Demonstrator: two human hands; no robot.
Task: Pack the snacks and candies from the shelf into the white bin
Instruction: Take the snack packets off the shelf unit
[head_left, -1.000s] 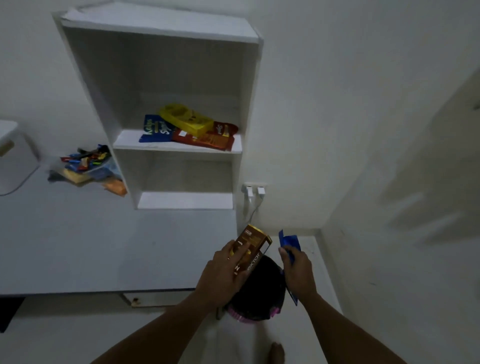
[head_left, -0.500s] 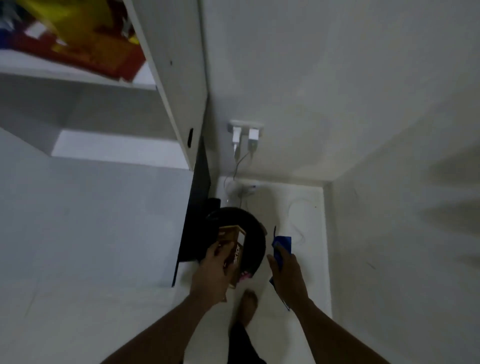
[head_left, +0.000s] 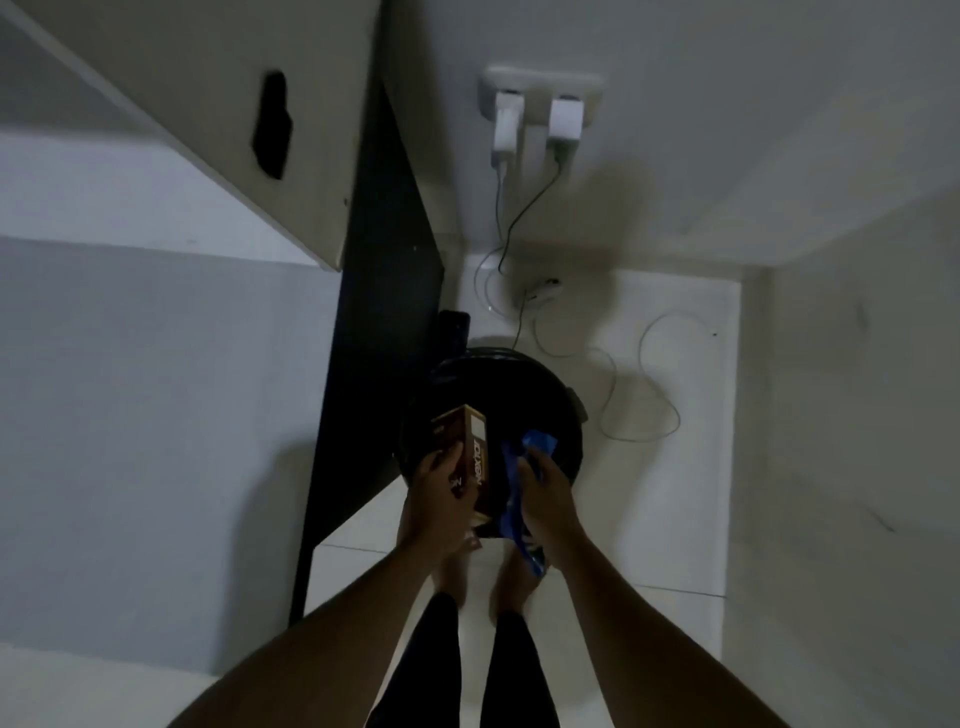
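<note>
My left hand (head_left: 439, 501) grips a brown snack box (head_left: 467, 457) and holds it over the near rim of a round bin lined with a dark bag (head_left: 540, 395) on the floor. Right beside it, my right hand (head_left: 545, 499) pinches a blue snack packet (head_left: 514, 499), whose top reaches over the bin while its lower end hangs down past my wrist. The two items nearly touch. The bin's inside is dark and I cannot make out what lies in it.
A grey desk top (head_left: 156, 389) with a black side panel (head_left: 374, 364) stands left of the bin. The white shelf's side (head_left: 234, 130) rises at top left. Two chargers (head_left: 535, 124) sit in a wall socket, their cables (head_left: 623, 374) looping across the floor. My feet (head_left: 483, 577) stand just before the bin.
The view has dropped further toward the floor and the shelf's snacks have left the frame. Both hands have come closer together over the bin, still holding the box and the packet.
</note>
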